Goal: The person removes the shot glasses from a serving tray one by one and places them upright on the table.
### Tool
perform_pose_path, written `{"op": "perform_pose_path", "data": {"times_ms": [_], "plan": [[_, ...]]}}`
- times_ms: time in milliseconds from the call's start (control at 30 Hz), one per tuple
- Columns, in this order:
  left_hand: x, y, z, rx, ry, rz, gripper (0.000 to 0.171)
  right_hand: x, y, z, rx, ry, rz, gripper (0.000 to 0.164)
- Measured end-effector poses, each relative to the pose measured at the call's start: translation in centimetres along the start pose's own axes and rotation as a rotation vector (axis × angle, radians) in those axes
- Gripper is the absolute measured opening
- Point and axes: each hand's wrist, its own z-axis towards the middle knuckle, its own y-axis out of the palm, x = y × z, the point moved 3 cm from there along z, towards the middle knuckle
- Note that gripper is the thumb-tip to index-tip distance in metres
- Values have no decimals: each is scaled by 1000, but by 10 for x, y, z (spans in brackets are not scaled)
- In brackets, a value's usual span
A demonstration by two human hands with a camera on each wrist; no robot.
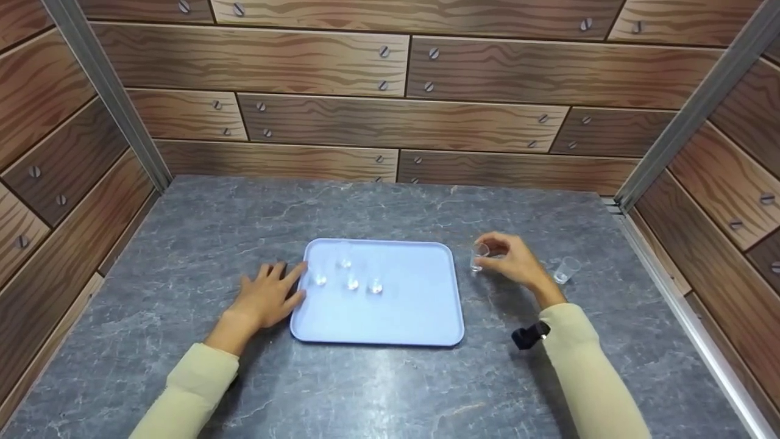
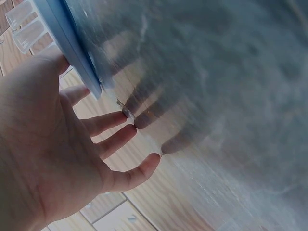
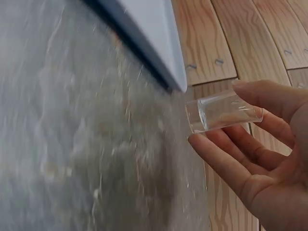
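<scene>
Worktop [image 1: 256,390], grey, marbled: bears one tray [image 1: 396,323], pale blue, raised rim. On the tray: four clear glasses [image 1: 351,284], grouped in its left half toward the far edge. Left hand [image 1: 265,299]: fingers spread, thumb and forefinger at the tray's left edge. Right hand [image 1: 515,261]: pinching one clear glass [image 1: 479,258] between thumb and fingers, just off the tray's right edge near its far corner; whether its base touches the worktop cannot be told. One loose glass [image 1: 567,270]: beside the right wrist, toward the worktop's right edge. Risks, judged: smooth walls could slip under a light pinch; a low pass could catch the rim; a wrist swing rightward could topple the loose glass.
</scene>
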Motion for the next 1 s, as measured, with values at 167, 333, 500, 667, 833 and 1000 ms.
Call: {"op": "perform_pose_path", "data": {"times_ms": [167,333,500,667,833,1000], "plan": [[0,0,1,-4,-3,10,60,8,-14,-2,43,36,-44,36],[-1,1,1,0,-3,8,60,17,-26,-5,96,75,-85,37],[-1,1,0,-9,-5,-9,60,24,-35,-9,133,123,-153,39],[0,0,0,-4,-3,-14,60,32,-40,-13,156,164,-169,41],[0,0,0,-7,-6,-13,60,37,-45,-14,176,186,-215,40],[0,0,0,-4,-2,-7,60,39,-48,-16,186,195,-256,39]]}}
